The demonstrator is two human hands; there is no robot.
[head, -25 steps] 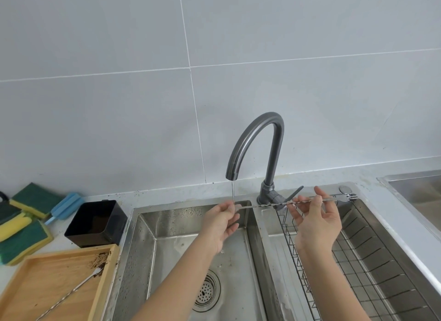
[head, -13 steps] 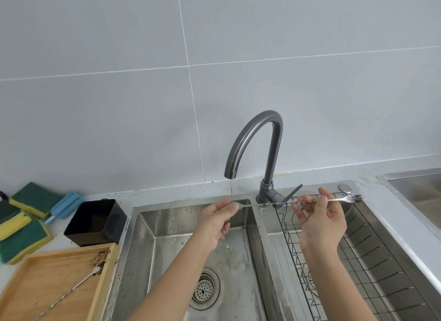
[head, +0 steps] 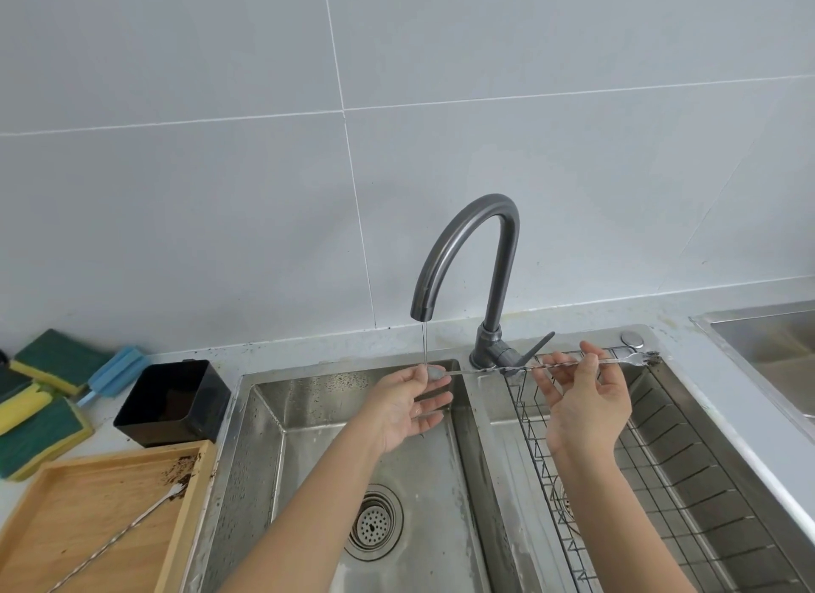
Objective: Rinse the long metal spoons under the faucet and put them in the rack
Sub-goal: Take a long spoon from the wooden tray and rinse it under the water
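From the head view, the rinsing step is in hand. The left hand (head: pixel 410 409) pinches the bowl end of a long metal spoon (head: pixel 489 369) directly under the thin stream falling from the faucet (head: pixel 467 244), its other fingers loosely spread. The right hand (head: pixel 586 398) pinches the twisted shaft near the far end, so the spoon lies level across the divider between the two basins, running from about nine o'clock to three o'clock. The forked tip (head: pixel 648 358) beyond the right hand carries dark grime, and I judge it not yet rinsed.

The next move likely calls for sliding the dirty end under the water, then laying the spoon in the wire rack (head: pixel 661 482) that sits in the right basin, just below the right hand.

At seven o'clock a second long spoon (head: pixel 114 531) lies in a wooden tray (head: pixel 194 495) beside dark crumbs, waiting its turn. A black container (head: pixel 172 400) stands on the worktop (head: pixel 106 420) next to the sink (head: pixel 317 416), with green-and-yellow sponges (head: pixel 39 425) at nine o'clock. Pale grey tiles cover the wall behind.
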